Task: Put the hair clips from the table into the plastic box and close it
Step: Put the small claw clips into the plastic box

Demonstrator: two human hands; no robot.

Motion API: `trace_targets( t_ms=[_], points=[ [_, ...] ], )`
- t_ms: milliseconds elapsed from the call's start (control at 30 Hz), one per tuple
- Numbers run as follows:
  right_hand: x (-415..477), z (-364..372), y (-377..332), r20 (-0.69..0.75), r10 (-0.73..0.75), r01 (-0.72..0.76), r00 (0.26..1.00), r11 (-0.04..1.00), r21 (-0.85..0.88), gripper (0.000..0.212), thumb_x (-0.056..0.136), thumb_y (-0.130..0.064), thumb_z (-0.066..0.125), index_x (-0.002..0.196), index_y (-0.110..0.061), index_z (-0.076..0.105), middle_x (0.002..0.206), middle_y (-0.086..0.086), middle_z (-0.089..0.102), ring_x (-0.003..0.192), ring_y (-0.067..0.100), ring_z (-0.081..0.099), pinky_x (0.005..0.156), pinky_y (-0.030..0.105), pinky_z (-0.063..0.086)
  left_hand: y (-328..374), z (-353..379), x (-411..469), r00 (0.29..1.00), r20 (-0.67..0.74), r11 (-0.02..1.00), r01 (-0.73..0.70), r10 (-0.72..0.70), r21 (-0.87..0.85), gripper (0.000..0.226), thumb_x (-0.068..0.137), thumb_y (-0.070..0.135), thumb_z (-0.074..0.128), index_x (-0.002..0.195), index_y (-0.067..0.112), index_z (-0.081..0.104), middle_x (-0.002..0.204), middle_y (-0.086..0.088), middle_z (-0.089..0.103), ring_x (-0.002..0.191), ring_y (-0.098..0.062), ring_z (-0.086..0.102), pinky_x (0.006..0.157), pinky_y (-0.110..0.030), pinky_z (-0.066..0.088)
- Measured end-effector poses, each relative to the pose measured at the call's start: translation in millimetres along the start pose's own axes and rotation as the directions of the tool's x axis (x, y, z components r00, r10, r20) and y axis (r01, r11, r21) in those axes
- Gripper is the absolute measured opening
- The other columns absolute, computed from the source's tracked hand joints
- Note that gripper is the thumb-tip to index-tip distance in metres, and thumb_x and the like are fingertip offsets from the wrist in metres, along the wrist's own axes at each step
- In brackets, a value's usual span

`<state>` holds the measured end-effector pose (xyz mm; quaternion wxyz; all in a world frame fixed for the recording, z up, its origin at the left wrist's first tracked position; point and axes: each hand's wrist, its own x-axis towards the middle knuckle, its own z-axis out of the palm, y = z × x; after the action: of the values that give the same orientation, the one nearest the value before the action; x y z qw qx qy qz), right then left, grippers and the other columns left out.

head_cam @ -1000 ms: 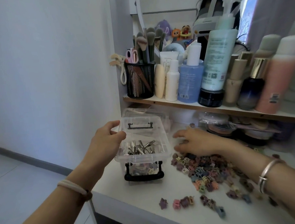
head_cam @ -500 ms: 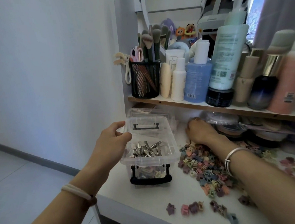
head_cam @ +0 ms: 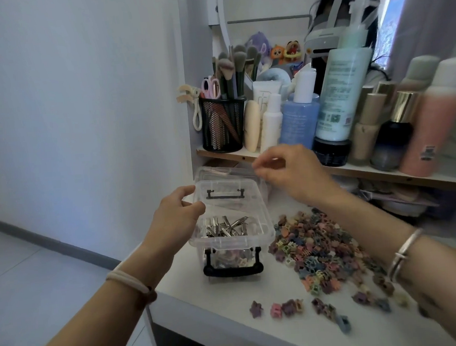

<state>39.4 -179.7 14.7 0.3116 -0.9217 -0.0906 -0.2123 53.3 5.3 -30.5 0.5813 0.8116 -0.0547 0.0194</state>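
Our left hand (head_cam: 176, 218) grips the left rim of the plastic box (head_cam: 235, 243), likely steadying it for filling. The box's long axis runs away from us, with the black latch (head_cam: 233, 268) nearest. The hair clips (head_cam: 317, 245) lie heaped just right of the box. Above its far right corner our right hand (head_cam: 295, 175) pinches something, but we cannot tell what.

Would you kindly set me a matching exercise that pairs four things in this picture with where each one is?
Things:
1. left hand
2. coloured clips
3. metal clips
4. mesh cup

Places:
A. standing on the shelf
B. inside the plastic box
C. heaped on the table, right of the box
D. holding the box's left rim

Pairs: 1-D; 2-C; 3-B; 4-A.
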Motion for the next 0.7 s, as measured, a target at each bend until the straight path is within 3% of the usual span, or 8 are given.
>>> trace_targets(
  t_ms=[100, 200, 267, 400, 500, 600, 667, 700],
  points=[
    [-4, -10, -21, 0.243, -0.005, -0.024, 0.97, 0.993, 0.118, 0.019, 0.085, -0.024, 0.063, 0.099, -0.015, 0.072, 0.084, -0.011, 0.067, 0.078, -0.002, 0.059, 0.072, 0.009, 0.044, 2, 0, -1, 1.0, 0.007, 1.0, 0.007, -0.007, 0.003, 0.044, 0.091, 0.01, 0.048, 0.134, 0.014, 0.045, 0.078, -0.003, 0.053, 0.074, -0.02, 0.053, 0.072, -0.031, 0.04],
    [-2, -14, -5, 0.139, 0.075, -0.08, 0.987, 0.996, 0.033, 0.02, 0.088, -0.021, 0.06, 0.104, -0.015, 0.07, 0.095, -0.006, 0.066, 0.087, 0.003, 0.057, 0.077, 0.012, 0.042, 2, 0, -1, 1.0, 0.009, 1.0, 0.005, -0.005, 0.01, 0.044, 0.091, 0.01, 0.048, 0.135, 0.015, 0.044, 0.078, -0.002, 0.054, 0.077, -0.022, 0.054, 0.074, -0.032, 0.04],
    [-5, -12, 13, 0.165, 0.153, -0.135, 0.974, 0.984, -0.119, 0.02, 0.089, -0.017, 0.059, 0.106, -0.014, 0.068, 0.106, -0.002, 0.067, 0.089, 0.004, 0.054, 0.077, 0.014, 0.039, 2, 0, -1, 1.0, 0.002, 1.0, 0.002, -0.002, 0.013, 0.044, 0.091, 0.01, 0.048, 0.134, 0.014, 0.045, 0.078, -0.001, 0.054, 0.079, -0.023, 0.054, 0.074, -0.033, 0.04],
    [-14, 10, 39, 0.377, 0.31, -0.146, 0.873, 0.902, -0.405, 0.026, 0.088, -0.026, 0.06, 0.11, -0.014, 0.065, 0.117, 0.002, 0.064, 0.097, 0.014, 0.058, 0.086, 0.022, 0.043, 1, 1, -1, 1.0, 0.004, 1.0, -0.002, 0.002, 0.025, 0.043, 0.091, 0.01, 0.048, 0.133, 0.014, 0.046, 0.076, -0.001, 0.054, 0.078, -0.023, 0.054, 0.074, -0.033, 0.04],
    [-13, 22, 45, 0.383, 0.328, -0.125, 0.863, 0.875, -0.467, 0.026, 0.086, -0.031, 0.06, 0.104, -0.013, 0.067, 0.108, 0.004, 0.066, 0.097, 0.019, 0.058, 0.085, 0.032, 0.049, 1, 1, 0, 1.0, 0.003, 0.999, -0.008, 0.008, 0.036, 0.043, 0.09, 0.01, 0.048, 0.133, 0.015, 0.047, 0.075, -0.001, 0.054, 0.074, -0.022, 0.054, 0.072, -0.032, 0.04],
    [-9, 30, 43, 0.415, 0.31, -0.074, 0.855, 0.866, -0.494, 0.018, 0.086, -0.025, 0.059, 0.098, -0.014, 0.068, 0.095, 0.003, 0.063, 0.083, 0.017, 0.052, 0.064, 0.025, 0.042, 0, 0, 1, 1.0, -0.004, 0.999, -0.005, 0.005, 0.049, 0.043, 0.09, 0.01, 0.048, 0.133, 0.015, 0.047, 0.075, -0.002, 0.055, 0.075, -0.023, 0.054, 0.073, -0.032, 0.04],
    [-7, 33, 39, 0.433, 0.283, -0.038, 0.856, 0.87, -0.492, 0.012, 0.087, -0.018, 0.058, 0.077, -0.015, 0.064, 0.077, -0.002, 0.054, 0.074, 0.016, 0.048, 0.054, 0.02, 0.033, 0, 0, 1, 1.0, 0.0, 0.999, -0.005, 0.005, 0.052, 0.043, 0.09, 0.01, 0.048, 0.132, 0.015, 0.047, 0.074, -0.002, 0.055, 0.073, -0.022, 0.054, 0.072, -0.032, 0.04],
    [-6, 33, 37, 0.442, 0.277, -0.03, 0.853, 0.872, -0.489, 0.024, 0.087, -0.015, 0.058, 0.064, -0.02, 0.055, 0.07, -0.005, 0.047, 0.068, 0.014, 0.045, 0.051, 0.018, 0.03, 0, 0, 1, 1.0, 0.001, 0.999, -0.008, 0.008, 0.053, 0.043, 0.09, 0.01, 0.048, 0.132, 0.015, 0.047, 0.074, -0.002, 0.054, 0.073, -0.022, 0.054, 0.072, -0.032, 0.04]
  ],
)
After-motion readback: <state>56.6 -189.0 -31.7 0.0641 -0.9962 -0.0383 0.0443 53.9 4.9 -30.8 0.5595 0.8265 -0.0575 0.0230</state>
